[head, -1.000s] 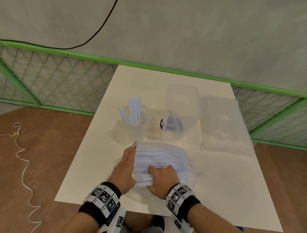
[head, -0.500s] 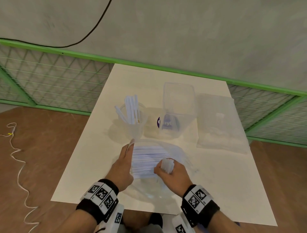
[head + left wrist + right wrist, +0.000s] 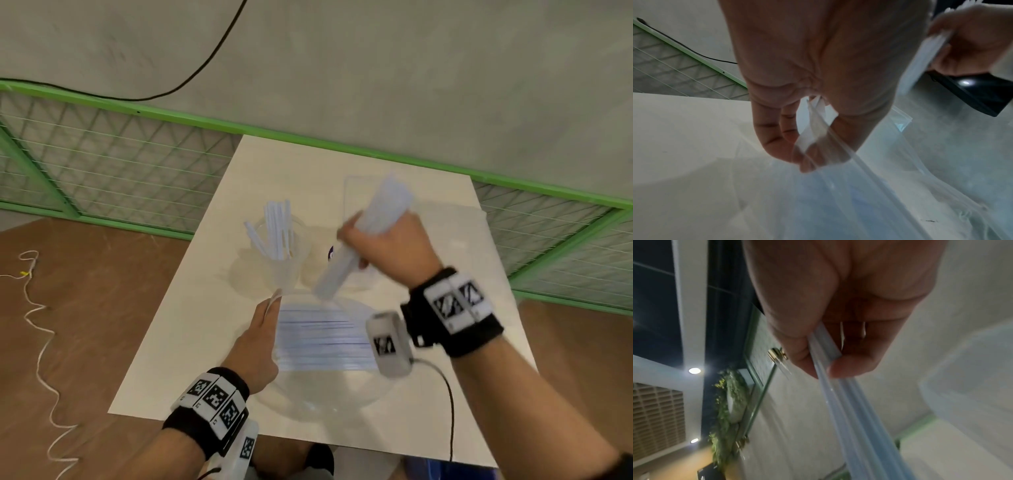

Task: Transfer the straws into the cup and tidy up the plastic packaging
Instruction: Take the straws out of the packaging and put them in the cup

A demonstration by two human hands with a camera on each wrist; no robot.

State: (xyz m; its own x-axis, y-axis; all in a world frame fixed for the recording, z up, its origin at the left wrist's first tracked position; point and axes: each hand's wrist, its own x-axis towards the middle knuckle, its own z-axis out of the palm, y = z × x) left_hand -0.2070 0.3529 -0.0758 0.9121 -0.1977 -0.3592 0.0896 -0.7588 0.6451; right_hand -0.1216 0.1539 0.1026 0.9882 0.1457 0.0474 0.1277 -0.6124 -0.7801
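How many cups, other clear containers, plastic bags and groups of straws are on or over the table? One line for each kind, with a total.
Cup: 1
Tall clear container: 1
Plastic bags: 2 (near bag, pinched by left hand; flat bag at right)
Straw groups: 3 (cup straws; bagged straws; bundle in right hand)
Total: 7

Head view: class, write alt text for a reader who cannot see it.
The right hand lifts a bundle of white straws above a white table, beside a clear cup already holding some. The left hand holds open a plastic bag with more straws inside.
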